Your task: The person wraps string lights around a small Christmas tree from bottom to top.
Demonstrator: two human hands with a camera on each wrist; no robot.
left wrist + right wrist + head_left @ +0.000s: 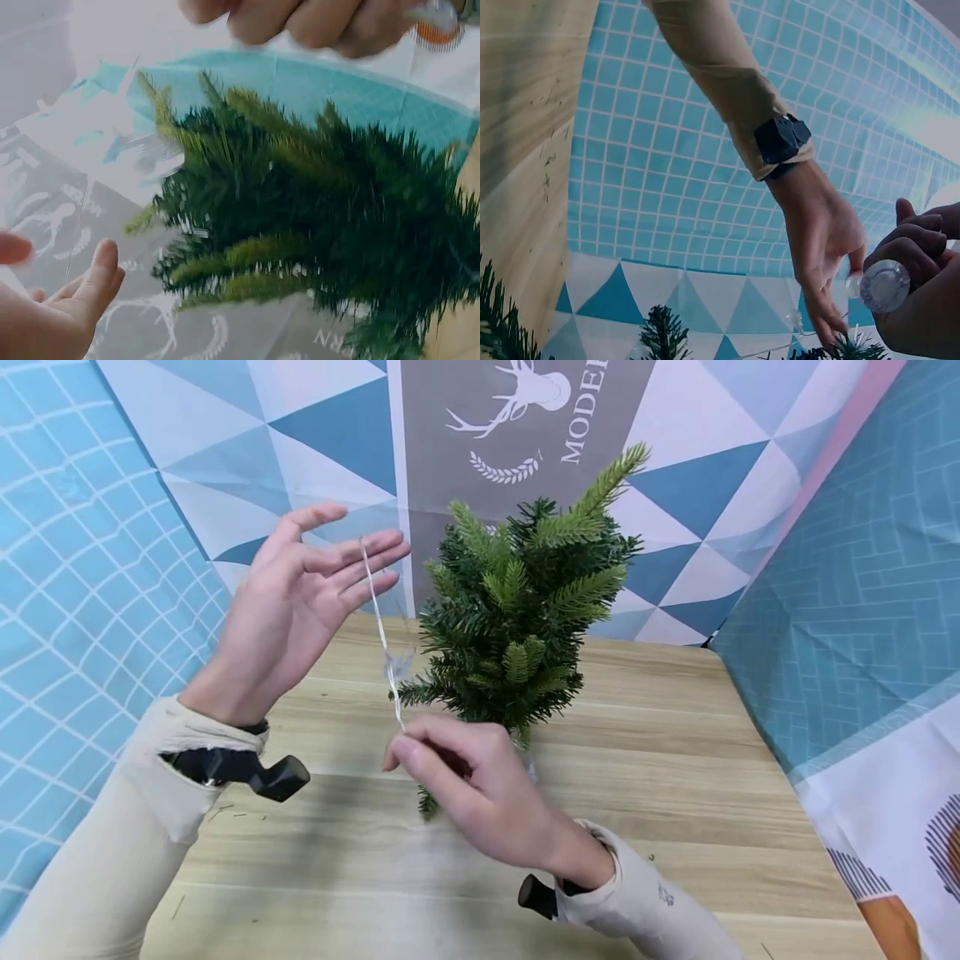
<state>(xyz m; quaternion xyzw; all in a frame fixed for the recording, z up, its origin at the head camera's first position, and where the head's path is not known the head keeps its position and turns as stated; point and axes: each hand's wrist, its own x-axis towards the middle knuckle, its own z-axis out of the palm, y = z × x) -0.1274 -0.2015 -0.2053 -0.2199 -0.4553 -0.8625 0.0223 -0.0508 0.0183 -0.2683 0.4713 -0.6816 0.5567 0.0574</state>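
Observation:
A thin whitish strand with clear pieces on it, apparently a string of fairy lights point(378, 618), runs slantwise between both hands. My left hand point(292, 585) is raised palm up with its fingers extended, and the strand's upper end passes over them. Below it my right hand point(480, 785) pinches the strand's lower end between thumb and finger. A clear round plastic piece point(885, 286) shows against the right hand in the right wrist view; whether the fingers hold it, I cannot tell. Just behind the hands stands a small green artificial Christmas tree point(525, 610); the right hand covers part of its base.
The tree stands on a wood-grain table point(660, 760) with small loose needles scattered on it. Patterned sheets surround it: blue grid cloth point(90, 568) at left, triangle print with a grey deer panel point(465, 468) behind, teal cloth point(847, 577) at right.

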